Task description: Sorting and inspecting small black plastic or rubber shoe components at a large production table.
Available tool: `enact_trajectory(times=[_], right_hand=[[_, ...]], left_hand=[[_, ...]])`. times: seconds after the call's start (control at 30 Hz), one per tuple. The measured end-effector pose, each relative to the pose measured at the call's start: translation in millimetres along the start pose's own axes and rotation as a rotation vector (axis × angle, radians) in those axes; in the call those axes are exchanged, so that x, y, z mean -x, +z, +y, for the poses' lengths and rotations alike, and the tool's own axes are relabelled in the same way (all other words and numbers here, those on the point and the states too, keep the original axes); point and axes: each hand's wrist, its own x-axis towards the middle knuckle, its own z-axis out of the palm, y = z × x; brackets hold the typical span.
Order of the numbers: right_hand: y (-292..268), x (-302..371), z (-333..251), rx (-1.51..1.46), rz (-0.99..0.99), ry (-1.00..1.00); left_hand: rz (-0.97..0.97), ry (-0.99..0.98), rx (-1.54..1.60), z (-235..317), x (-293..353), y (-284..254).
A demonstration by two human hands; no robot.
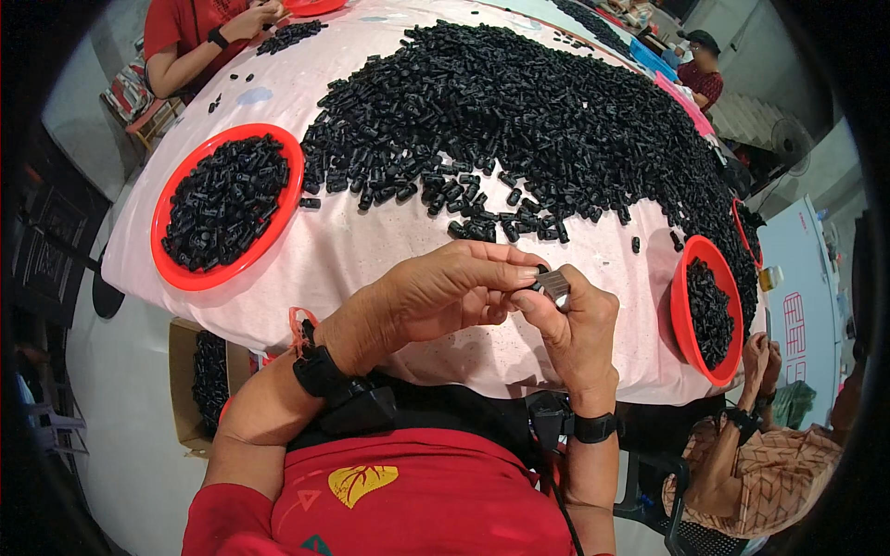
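My two hands meet above the near side of a table covered with pale pink cloth [352, 255]. The fingers of my left hand [436, 289] pinch a small black plastic part [540, 270], mostly hidden by the fingertips. My right hand [586, 326] is closed around a flat grey-brown piece with a striped face [554, 285], its edge against the black part. I cannot make out what kind of piece it is. Just beyond my hands lies a large heap of short black cylindrical parts [491, 102], with loose ones at its near edge.
Red basins of black parts stand on the left [160, 236] and right [680, 320]. A cardboard box [185, 398] with black parts sits below the table at left. Co-workers sit at far left [195, 46], right [751, 454] and far right [700, 74].
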Motion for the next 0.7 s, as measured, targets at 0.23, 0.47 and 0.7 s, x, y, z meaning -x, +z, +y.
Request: enact_trajectory(times=[0.23,0.47,0.7], right_hand=[[-0.6,-0.2,-0.2,-0.001,0.004,-0.005],[-0.1,-1.6,-6.5,0.012,-0.018,-0.012],[-1.5,-0.4,0.4,-0.016,-0.02,0.022]], left_hand=[[0.013,0.008,-0.018,0.7,0.0,2.1],[0.007,0.0,-0.003,1.1,1.4,0.6],[0.018,0.0,-0.009,1.7,1.2,3.3]])
